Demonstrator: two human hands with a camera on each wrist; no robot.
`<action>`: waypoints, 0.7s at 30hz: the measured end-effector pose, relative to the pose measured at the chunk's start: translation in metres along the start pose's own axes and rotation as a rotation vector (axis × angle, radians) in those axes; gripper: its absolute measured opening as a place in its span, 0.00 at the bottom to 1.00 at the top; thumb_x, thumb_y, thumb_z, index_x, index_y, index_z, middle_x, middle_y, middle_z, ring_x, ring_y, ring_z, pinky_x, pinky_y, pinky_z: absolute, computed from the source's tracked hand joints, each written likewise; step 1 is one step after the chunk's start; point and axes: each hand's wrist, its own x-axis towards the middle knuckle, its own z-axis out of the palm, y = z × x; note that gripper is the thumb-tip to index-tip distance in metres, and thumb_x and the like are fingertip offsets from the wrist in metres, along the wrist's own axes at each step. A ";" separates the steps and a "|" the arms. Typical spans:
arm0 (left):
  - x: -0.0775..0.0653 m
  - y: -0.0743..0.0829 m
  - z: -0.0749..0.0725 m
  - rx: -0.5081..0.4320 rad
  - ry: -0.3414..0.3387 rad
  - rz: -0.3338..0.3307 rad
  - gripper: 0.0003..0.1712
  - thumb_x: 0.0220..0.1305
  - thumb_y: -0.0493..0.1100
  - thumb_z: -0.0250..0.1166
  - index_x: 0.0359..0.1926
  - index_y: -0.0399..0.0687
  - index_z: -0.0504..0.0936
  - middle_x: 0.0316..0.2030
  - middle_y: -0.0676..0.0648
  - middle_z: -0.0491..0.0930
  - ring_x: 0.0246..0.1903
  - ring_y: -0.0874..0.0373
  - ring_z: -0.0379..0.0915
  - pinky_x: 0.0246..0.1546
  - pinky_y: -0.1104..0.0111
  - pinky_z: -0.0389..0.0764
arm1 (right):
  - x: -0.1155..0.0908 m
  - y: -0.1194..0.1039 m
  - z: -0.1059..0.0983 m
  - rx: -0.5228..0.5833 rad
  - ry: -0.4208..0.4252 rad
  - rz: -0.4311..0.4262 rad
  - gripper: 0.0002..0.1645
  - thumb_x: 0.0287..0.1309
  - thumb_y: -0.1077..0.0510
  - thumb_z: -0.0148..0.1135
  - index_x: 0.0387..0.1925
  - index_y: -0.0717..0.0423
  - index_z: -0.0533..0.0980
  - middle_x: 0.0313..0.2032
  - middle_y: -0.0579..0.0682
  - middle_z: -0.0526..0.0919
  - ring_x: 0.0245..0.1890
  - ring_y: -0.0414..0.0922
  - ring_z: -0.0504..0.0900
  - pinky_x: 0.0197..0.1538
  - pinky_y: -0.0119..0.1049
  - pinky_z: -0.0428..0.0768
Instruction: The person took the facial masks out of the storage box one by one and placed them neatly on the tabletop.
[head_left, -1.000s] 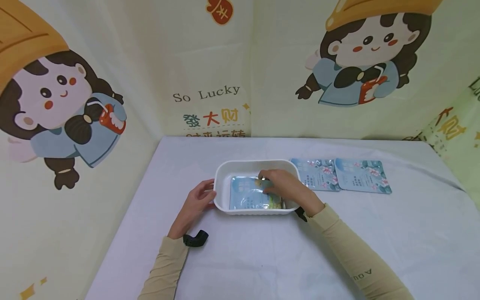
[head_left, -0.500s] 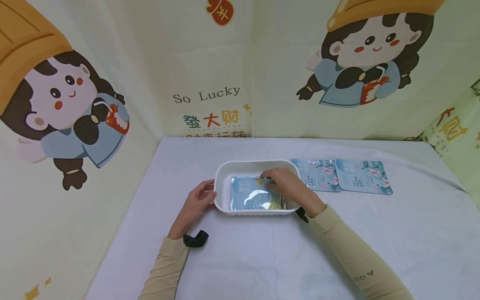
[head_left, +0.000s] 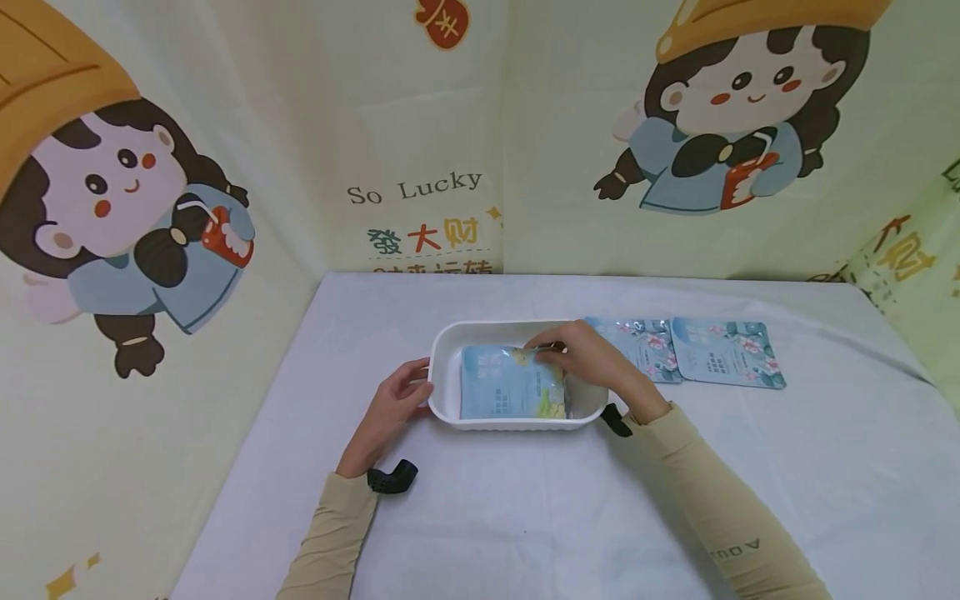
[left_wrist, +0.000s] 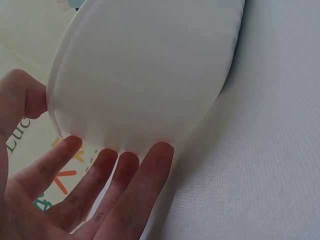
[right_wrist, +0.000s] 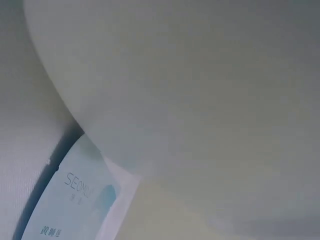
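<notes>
White tray: stands on the white cloth (head_left: 525,517), long side toward the person; the white tray (head_left: 517,424) has rounded corners and a rim that runs all the way round.
Packet in the tray: the pale-blue packet (head_left: 498,387) is inside, well toward the near wall, with green and yellow print at its lower right corner; whether another lies under it, I cannot tell.
Right hand: reaches in over the right end of the tray; the right hand (head_left: 581,354) pinches the packet's upper right corner, thumb in front and bent fingers at the edge.
Left hand: steadies the tray from outside at its left end; the left hand (head_left: 397,396) has its fingers spread, tips resting on the outer wall, thumb touching by the rim (the left wrist view shows this best).
Flowered packets: two blue packets with pink blossoms lie on the cloth beyond the tray's right end, the nearer flowered packet (head_left: 648,350) partly behind the right hand, the farther flowered packet (head_left: 727,352) beside it, edges meeting.
Sleeves: beige on both arms, the right sleeve (head_left: 727,500) lettered, with a black wrist mount (head_left: 393,477) at the left wrist.
Backdrop: the cream curtain (head_left: 555,225) carries cartoon figures and the words "So Lucky".
</notes>
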 end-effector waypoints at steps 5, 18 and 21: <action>0.001 0.001 0.001 0.006 0.002 -0.003 0.29 0.69 0.48 0.64 0.69 0.51 0.69 0.62 0.40 0.73 0.55 0.48 0.77 0.48 0.61 0.85 | -0.002 0.002 -0.005 0.027 -0.010 -0.012 0.13 0.62 0.64 0.65 0.48 0.55 0.84 0.45 0.49 0.87 0.41 0.41 0.83 0.43 0.36 0.82; -0.003 -0.001 0.000 0.018 -0.010 0.005 0.29 0.70 0.48 0.63 0.69 0.52 0.68 0.64 0.43 0.71 0.61 0.44 0.72 0.50 0.62 0.84 | -0.009 0.001 -0.017 0.095 0.014 -0.020 0.12 0.62 0.65 0.65 0.46 0.52 0.85 0.45 0.47 0.88 0.42 0.41 0.84 0.45 0.36 0.84; -0.003 0.000 0.001 0.021 -0.011 0.006 0.29 0.70 0.48 0.63 0.69 0.52 0.68 0.64 0.43 0.71 0.61 0.44 0.72 0.49 0.62 0.84 | -0.011 0.001 -0.020 0.111 0.033 -0.016 0.12 0.62 0.65 0.65 0.45 0.52 0.86 0.45 0.48 0.88 0.39 0.41 0.84 0.38 0.34 0.83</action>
